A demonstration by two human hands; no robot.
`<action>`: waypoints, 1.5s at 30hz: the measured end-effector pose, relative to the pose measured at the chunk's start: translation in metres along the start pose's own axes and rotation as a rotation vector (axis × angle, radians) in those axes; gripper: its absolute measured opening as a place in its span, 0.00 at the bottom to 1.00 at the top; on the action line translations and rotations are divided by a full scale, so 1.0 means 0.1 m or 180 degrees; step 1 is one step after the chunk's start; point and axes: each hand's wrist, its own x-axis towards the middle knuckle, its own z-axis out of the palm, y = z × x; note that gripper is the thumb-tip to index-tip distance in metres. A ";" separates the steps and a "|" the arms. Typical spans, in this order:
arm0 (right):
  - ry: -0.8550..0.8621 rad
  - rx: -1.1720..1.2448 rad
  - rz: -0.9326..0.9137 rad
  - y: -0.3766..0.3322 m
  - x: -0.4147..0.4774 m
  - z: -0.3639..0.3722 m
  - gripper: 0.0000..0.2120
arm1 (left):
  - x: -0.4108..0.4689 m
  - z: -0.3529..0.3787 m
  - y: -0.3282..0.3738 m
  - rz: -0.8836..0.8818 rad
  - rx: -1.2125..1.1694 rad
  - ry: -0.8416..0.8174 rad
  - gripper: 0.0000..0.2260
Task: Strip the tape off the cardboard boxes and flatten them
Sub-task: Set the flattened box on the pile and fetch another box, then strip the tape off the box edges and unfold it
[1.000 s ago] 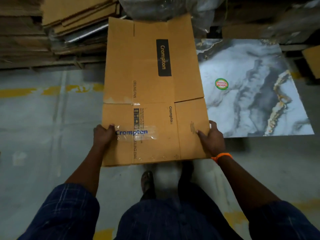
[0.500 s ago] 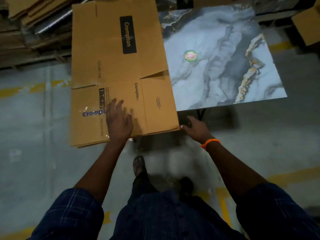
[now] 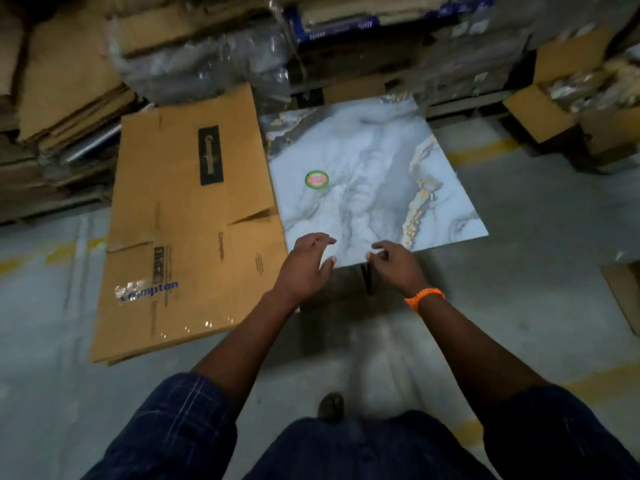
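A flattened brown Crompton cardboard box [image 3: 194, 216] lies on the floor at the left, its far end against the stacked cardboard. Clear shiny tape [image 3: 145, 289] still crosses the blue print near its front left, and more glints by the near edge. My left hand [image 3: 306, 263] hovers just right of the box over the near edge of the marble-patterned table, fingers spread and loosely bent, holding nothing. My right hand [image 3: 394, 265], with an orange wristband, hovers beside it, fingers loosely curled, and I see nothing in it.
The marble-patterned table top [image 3: 388, 161] carries a round sticker [image 3: 316, 179]. Stacks of flattened cardboard [image 3: 65, 84] and a plastic-wrapped bundle [image 3: 201, 60] stand behind. Open boxes [image 3: 554, 102] sit at the right, another box [image 3: 623, 296] at the right edge. Concrete floor lies around my feet.
Both hands let go of the flattened box, which now lies on the floor at the left. The hands have come together at the table's near edge.
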 end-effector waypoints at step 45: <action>-0.0019 0.0360 -0.2654 -2.29 7.20 -5.74 0.11 | 8.82 -0.93 2.55 -0.0642 0.0293 0.2257 0.15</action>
